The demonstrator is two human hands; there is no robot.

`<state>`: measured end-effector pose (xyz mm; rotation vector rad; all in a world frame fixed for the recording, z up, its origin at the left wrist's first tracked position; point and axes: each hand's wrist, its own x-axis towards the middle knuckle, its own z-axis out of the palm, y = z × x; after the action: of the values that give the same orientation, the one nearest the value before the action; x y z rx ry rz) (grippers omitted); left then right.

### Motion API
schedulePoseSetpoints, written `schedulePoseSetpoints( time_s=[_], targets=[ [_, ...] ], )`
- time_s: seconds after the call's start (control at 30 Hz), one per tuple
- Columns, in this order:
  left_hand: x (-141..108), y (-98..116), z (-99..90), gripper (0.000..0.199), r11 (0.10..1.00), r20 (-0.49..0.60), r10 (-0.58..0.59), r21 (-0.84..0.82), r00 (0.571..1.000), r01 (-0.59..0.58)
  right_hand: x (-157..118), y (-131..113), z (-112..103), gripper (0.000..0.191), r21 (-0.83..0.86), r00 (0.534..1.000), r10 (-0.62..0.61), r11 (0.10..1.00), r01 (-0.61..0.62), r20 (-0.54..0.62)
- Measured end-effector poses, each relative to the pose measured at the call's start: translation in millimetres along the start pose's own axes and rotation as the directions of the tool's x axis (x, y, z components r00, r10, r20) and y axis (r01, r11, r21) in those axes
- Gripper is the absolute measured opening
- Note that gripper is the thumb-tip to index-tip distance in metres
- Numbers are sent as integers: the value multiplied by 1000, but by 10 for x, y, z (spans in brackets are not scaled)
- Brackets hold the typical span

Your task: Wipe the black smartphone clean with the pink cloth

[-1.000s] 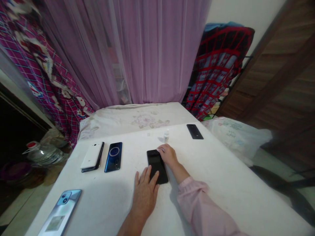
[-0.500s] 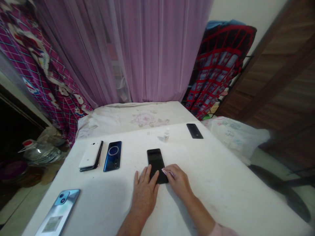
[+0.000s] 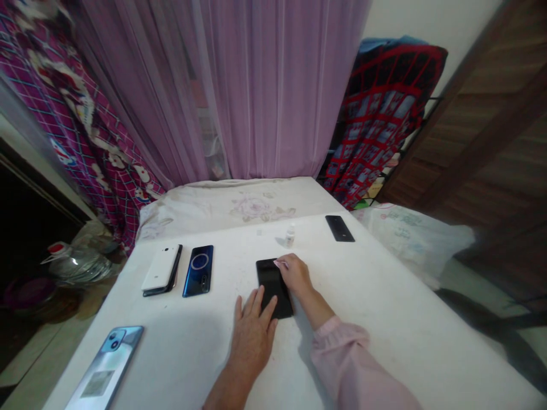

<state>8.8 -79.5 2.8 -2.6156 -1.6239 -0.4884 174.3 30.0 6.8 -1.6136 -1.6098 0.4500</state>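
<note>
A black smartphone [image 3: 273, 285] lies screen up on the white table. My left hand [image 3: 253, 327] rests flat with fingers spread, its fingertips on the phone's left and lower part. At the phone's upper right edge, my right hand [image 3: 294, 274] is closed in a pinch on a small pale pink piece [image 3: 280, 263], perhaps cloth or tissue, which touches the screen near the top. Most of that piece is hidden by the fingers. Beyond the phone stands a small clear bottle [image 3: 289, 234] with a white cap.
To the left lie a blue phone [image 3: 198, 272], a stack of phones with a white one [image 3: 161, 267] on top, and a silver-blue phone [image 3: 105, 370] nearer me. A dark phone [image 3: 339, 228] lies at the right rear. Folded floral cloth [image 3: 252, 205] covers the table's far end.
My right hand has slid up along the phone's right side, from its lower right to its top corner, with the pink piece still pinched. My left hand has stayed in place.
</note>
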Motion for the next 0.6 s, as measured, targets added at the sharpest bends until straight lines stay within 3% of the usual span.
schedulePoseSetpoints(
  time_s=[0.2,0.33,0.5,0.6],
  targets=[
    [-4,4,-14,46,1000,-12,0,7,1000,0,92,94,46,13,152,994,108,983,-104,-15],
    [-10,8,-28,47,1000,-11,9,14,1000,-9,6,187,-13,26,258,989,151,955,-145,-1],
    [-37,-31,7,48,1000,-51,-4,-4,999,3,-63,170,-52,22,294,991,128,946,-134,42],
    [-56,-63,42,50,999,-77,-45,-10,996,44,-109,79,-47,13,218,998,52,974,-60,40]
  ],
)
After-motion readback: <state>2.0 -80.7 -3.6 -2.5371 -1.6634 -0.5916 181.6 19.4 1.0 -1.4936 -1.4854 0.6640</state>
